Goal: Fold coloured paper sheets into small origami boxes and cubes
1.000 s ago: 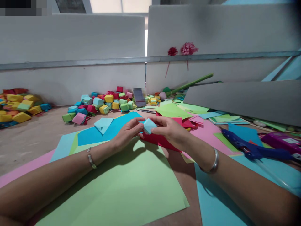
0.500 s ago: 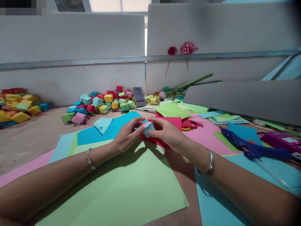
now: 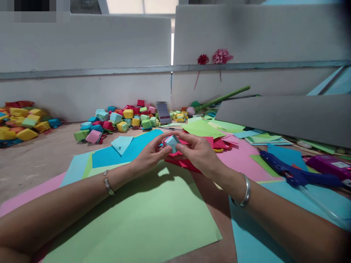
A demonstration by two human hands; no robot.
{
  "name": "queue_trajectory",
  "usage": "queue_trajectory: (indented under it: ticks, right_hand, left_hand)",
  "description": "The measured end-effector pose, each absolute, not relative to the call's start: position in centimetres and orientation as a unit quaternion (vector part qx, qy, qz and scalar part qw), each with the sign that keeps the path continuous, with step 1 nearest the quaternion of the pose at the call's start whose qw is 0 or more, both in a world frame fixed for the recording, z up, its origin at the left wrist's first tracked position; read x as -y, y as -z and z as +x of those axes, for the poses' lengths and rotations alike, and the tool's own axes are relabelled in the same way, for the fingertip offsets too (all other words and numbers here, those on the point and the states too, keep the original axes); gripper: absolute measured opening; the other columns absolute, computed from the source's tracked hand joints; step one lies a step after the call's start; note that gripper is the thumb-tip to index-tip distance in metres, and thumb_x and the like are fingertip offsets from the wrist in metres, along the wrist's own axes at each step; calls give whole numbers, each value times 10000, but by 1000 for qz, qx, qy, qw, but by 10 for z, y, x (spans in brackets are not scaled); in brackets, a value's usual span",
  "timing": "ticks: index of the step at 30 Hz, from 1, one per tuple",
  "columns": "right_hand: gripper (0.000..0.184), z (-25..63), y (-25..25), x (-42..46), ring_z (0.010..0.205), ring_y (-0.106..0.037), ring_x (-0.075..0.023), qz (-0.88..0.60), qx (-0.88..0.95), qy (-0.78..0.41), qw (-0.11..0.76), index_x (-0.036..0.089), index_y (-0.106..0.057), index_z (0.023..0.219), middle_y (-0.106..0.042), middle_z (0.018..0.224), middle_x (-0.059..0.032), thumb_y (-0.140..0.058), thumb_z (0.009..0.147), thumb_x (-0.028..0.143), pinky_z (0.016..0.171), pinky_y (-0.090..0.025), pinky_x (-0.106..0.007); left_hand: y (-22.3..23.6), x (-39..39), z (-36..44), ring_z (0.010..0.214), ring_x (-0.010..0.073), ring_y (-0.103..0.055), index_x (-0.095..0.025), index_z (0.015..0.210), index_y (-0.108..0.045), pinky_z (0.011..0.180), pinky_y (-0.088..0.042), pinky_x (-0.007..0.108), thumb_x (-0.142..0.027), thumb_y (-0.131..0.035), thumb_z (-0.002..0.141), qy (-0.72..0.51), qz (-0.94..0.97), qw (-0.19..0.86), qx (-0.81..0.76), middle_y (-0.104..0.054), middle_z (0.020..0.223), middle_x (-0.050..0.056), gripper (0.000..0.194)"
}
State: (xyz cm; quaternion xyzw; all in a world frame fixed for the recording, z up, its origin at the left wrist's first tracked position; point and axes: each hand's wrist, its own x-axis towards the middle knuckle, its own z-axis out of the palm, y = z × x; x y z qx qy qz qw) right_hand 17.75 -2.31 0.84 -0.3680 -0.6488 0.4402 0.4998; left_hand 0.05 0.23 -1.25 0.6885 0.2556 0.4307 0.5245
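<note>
Between my two hands is a small folded paper cube (image 3: 172,141), pale blue with some pink at its left side. My left hand (image 3: 150,151) closes on it from the left, thumb against the near face. From the other side my right hand (image 3: 201,153) grips it with thumb and fingers; the fingertips behind the cube are partly hidden. Both hands hover over a large light green paper sheet (image 3: 142,215) and a piece of red paper (image 3: 183,164). A pale blue folded paper (image 3: 122,145) lies left of my left hand on blue paper (image 3: 106,159).
Piles of coloured paper cubes (image 3: 115,117) and yellow ones (image 3: 20,122) stand along the white panel (image 3: 82,44). At right lie a blue glue gun (image 3: 296,175), a purple tool (image 3: 329,164) and a grey board (image 3: 285,117). Yellow-handled scissors (image 3: 218,150) rest beyond my right hand.
The cube has been turned and raised slightly, showing more of its pale blue faces. My fingers have come together over its far side, and both thumbs now press on the near side.
</note>
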Motion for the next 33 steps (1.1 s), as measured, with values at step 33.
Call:
queue_trajectory:
  ticks: [33]
  right_hand:
    - [305,197,-22,15,933,-600,-227,-374,867,-1,330,214,-659,1145,-655,1017,-90,-587,849,205,793,-482,-345]
  left_hand:
    - [15,-3,0,853,189,-675,-241,1080,-585,770,-533,339,-223,-790,687,-427,603,613,-280,-656,989,20,444]
